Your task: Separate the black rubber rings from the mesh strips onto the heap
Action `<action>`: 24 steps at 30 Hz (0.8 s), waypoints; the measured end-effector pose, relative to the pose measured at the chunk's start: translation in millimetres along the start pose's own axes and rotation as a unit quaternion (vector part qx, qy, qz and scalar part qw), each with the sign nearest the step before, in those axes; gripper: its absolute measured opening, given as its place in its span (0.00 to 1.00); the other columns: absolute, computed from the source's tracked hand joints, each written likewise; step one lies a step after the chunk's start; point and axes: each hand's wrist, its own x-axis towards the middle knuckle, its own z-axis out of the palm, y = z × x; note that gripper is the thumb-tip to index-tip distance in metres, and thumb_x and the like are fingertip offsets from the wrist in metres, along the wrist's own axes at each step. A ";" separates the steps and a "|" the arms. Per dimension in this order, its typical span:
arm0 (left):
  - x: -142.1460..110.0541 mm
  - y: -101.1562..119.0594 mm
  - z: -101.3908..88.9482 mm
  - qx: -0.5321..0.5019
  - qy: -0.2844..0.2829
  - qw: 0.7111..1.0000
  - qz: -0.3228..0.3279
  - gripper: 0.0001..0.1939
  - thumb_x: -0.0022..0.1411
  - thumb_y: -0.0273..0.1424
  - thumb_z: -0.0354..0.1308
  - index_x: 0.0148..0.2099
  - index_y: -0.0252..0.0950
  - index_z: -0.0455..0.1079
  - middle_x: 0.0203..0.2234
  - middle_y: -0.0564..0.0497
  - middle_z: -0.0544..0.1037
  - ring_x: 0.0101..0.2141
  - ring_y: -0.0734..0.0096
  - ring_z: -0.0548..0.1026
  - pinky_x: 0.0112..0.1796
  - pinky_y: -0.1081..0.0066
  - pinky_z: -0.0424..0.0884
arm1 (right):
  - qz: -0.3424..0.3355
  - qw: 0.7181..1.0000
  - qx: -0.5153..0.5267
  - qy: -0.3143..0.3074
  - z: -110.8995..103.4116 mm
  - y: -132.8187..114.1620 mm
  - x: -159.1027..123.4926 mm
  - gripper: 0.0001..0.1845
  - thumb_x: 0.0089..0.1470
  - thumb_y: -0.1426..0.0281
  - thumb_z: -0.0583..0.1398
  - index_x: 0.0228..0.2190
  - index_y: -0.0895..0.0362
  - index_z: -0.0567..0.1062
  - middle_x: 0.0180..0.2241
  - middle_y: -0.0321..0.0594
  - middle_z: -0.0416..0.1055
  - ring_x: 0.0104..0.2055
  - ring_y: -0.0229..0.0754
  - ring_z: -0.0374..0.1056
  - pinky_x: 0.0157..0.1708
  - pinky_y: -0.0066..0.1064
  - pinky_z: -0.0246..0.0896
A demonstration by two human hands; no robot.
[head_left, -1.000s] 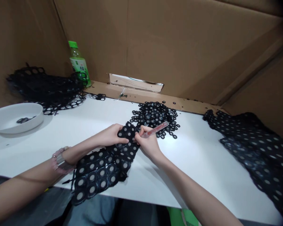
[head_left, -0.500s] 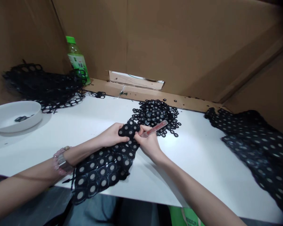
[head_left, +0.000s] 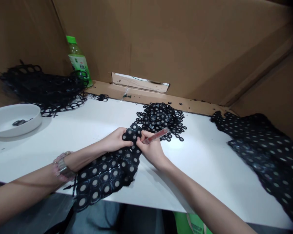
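Note:
A black rubbery sheet of joined rings with pale round centres (head_left: 105,177) lies at the table's front edge, its lower end hanging over. My left hand (head_left: 116,140) grips the sheet's upper end, thumb on top. Against the same end, my right hand (head_left: 150,148) is closed round a slim clear-and-red pen-like tool (head_left: 157,135), whose tip is hidden by the fingers and sheet. Just behind both hands spreads a heap of loose black rings (head_left: 160,115).
At left stands a white bowl (head_left: 35,122) with a few black pieces inside. Behind it are a tangle of black ring-holed scrap (head_left: 44,87) and a green-capped bottle (head_left: 79,61). More dotted black sheet (head_left: 266,149) covers the right side. Cardboard walls (head_left: 173,42) enclose the table.
My right hand and the tool have shifted slightly left, closer to my left hand along the sheet's upper end. My left hand keeps its hold.

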 end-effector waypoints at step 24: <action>4.4 3.3 -6.9 0.100 -0.069 0.993 0.007 0.12 0.50 0.35 0.57 0.36 0.33 0.68 0.32 0.50 0.76 0.32 0.66 0.72 0.33 0.71 0.66 | 0.087 0.971 0.205 0.089 -16.5 -0.6 5.1 0.17 0.50 0.66 0.57 0.18 0.55 0.56 0.13 0.27 0.59 0.14 0.31 0.56 0.15 0.22 0.51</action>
